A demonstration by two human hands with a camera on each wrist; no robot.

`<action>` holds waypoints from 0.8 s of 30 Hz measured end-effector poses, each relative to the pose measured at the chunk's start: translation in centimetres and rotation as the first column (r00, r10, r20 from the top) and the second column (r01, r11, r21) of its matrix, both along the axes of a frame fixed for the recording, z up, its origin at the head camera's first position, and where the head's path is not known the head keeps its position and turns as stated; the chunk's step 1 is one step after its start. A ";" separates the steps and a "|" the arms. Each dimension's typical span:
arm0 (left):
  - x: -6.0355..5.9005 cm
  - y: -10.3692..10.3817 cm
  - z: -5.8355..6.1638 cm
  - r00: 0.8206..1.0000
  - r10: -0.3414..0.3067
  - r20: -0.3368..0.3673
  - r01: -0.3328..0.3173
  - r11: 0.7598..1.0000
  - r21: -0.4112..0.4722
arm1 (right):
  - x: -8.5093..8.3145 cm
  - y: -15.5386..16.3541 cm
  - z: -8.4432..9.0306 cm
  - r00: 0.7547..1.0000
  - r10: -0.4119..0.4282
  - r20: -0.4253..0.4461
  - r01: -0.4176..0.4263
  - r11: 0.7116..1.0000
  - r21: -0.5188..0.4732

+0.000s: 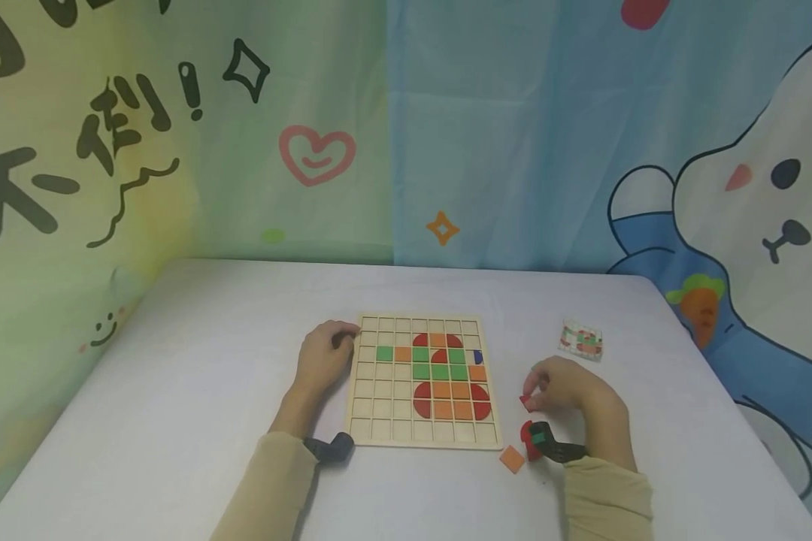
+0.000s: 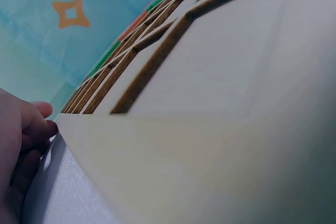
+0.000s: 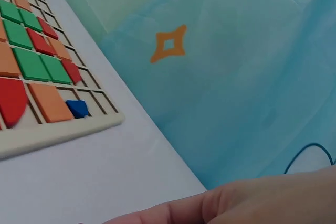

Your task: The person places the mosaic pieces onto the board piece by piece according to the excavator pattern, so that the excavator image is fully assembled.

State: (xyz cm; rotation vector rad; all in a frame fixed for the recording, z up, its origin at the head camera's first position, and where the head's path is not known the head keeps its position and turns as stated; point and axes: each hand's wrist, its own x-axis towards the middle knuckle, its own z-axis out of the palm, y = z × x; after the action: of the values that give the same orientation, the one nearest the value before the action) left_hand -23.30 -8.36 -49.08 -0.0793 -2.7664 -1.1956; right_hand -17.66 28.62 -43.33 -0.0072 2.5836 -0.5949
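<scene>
A square wooden grid board (image 1: pixel 383 409) lies on the table, partly filled with red, orange and green tiles and one small blue piece (image 1: pixel 477 357). At its upper left edge, my left hand (image 1: pixel 322 357) grips the rim with bent fingers; the left wrist view shows fingertips (image 2: pixel 47 128) at the board's edge. To the right of the board, my right hand (image 1: pixel 562 387) pinches a small red tile (image 1: pixel 526 403) between thumb and finger, just over the table. In the right wrist view only the back of that hand (image 3: pixel 236 203) shows, and the tile is hidden.
Below the right hand, red pieces (image 1: pixel 529 442) lie partly behind the wrist camera, with an orange square tile (image 1: pixel 512 459) beside them. A small printed pattern card (image 1: pixel 581 340) lies beyond the right hand. A printed curtain (image 1: pixel 474 135) hangs behind the white table (image 1: pixel 176 361).
</scene>
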 end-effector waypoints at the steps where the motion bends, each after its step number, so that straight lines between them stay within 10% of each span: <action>1: 0.0 0.0 0.0 1.000 0.001 0.001 -0.001 1.000 -0.001 | -0.1 -0.2 0.0 1.000 0.001 -0.010 -0.001 1.000 0.007; 24: -0.2 0.0 -0.3 1.000 0.005 -0.002 -0.005 1.000 -0.008 | -1.0 -3.6 -0.2 0.997 -0.046 -0.060 0.047 0.999 0.015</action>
State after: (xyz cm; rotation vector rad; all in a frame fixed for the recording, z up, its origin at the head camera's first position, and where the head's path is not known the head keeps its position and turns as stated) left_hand -23.47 -8.33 -49.40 -0.0737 -2.7680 -1.1825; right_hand -18.70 25.00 -43.54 0.0415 2.6534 -0.5984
